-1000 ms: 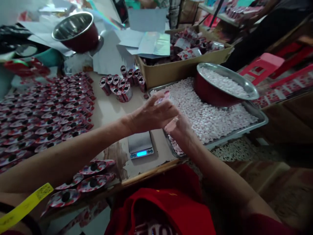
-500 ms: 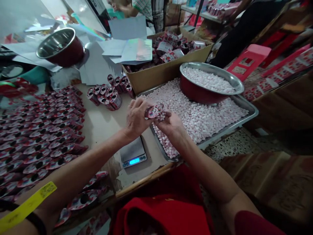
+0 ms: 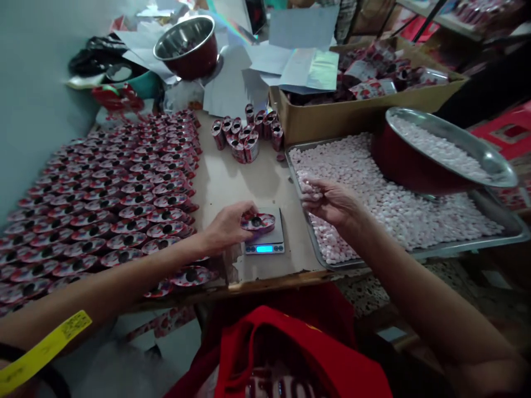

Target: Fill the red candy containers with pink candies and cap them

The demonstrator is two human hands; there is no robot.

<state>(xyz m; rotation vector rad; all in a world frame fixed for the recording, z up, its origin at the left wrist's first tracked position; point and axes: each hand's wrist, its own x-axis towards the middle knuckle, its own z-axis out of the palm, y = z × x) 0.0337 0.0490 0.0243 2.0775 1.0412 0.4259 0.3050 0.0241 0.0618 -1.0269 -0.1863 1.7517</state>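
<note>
My left hand (image 3: 232, 224) is closed round a small oval printed container (image 3: 258, 222) with a dark round hole in its top. The container is upright over the plate of a small digital scale (image 3: 265, 243) with a lit blue display; whether its base rests on the plate is hidden. My right hand (image 3: 332, 202) has its fingers curled round several pinkish-white tablets (image 3: 311, 189). It hovers above the left part of a metal tray (image 3: 309, 229) spread with the same tablets.
Rows of similar containers (image 3: 124, 210) cover the table's left side, with a small group (image 3: 244, 135) farther back. A tilted dark red bowl (image 3: 402, 160) of tablets rests on the tray. Behind stand a cardboard box (image 3: 323, 119) of printed packages and another bowl (image 3: 193, 61).
My hands have moved apart. The left hand has carried the container down and toward me to the scale, while the right hand has stayed over the tray holding tablets. The view has swung left.
</note>
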